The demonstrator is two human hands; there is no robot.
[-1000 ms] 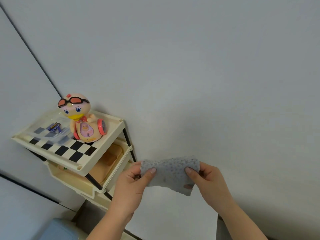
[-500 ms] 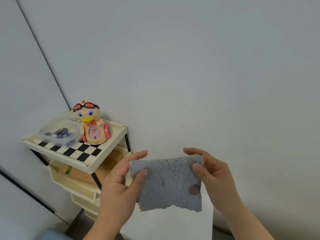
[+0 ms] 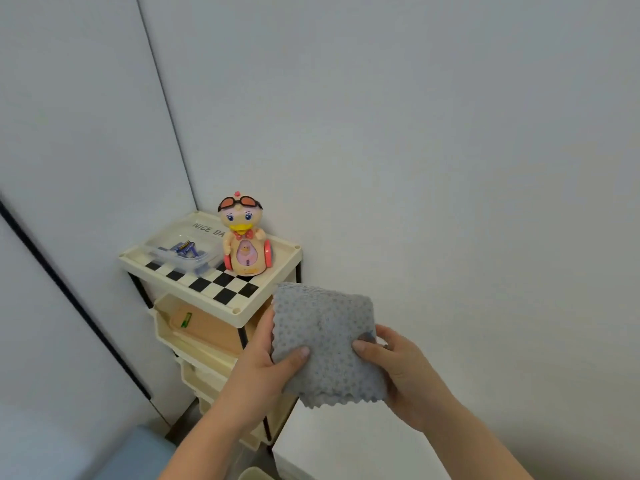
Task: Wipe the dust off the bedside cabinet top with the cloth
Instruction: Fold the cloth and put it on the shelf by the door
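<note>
While both hands hold it up in the air, the grey dotted cloth (image 3: pixel 325 344) hangs just in front of the near right corner of the bedside cabinet top (image 3: pixel 207 304), not resting on its surface. The left hand (image 3: pixel 259 375) grips the cloth's left edge, with the thumb curled over the front face and the other fingers hidden behind the fabric. The right hand (image 3: pixel 405 375) pinches the right edge, thumb on the front and fingers tucked behind. The cloth has a wavy cut edge along its bottom and left side, and its upper left corner hides a little of the cabinet top's near right corner.

Below and nearer than the cabinet top, a white surface (image 3: pixel 346 445) lies under the hands, and a pale blue object (image 3: pixel 142 452) sits low to the left. Directly beneath the cabinet top, cream trays (image 3: pixel 202 374) are stacked in tiers. The uppermost one holds a flat orange-tan thing (image 3: pixel 214 329) with a small green item (image 3: pixel 186 320) on it.

The cabinet top itself is a cream tray with a black and white chequered band along its front and the letters "NICE DA" at its back. Toward its right rear a duck toy (image 3: pixel 244 237) with goggles stands upright. Just left of the toy sits a clear plastic box (image 3: pixel 183 252) holding small blue and gold cylinders that look like batteries. Behind the cabinet top rises a plain pale wall (image 3: pixel 415 133).
</note>
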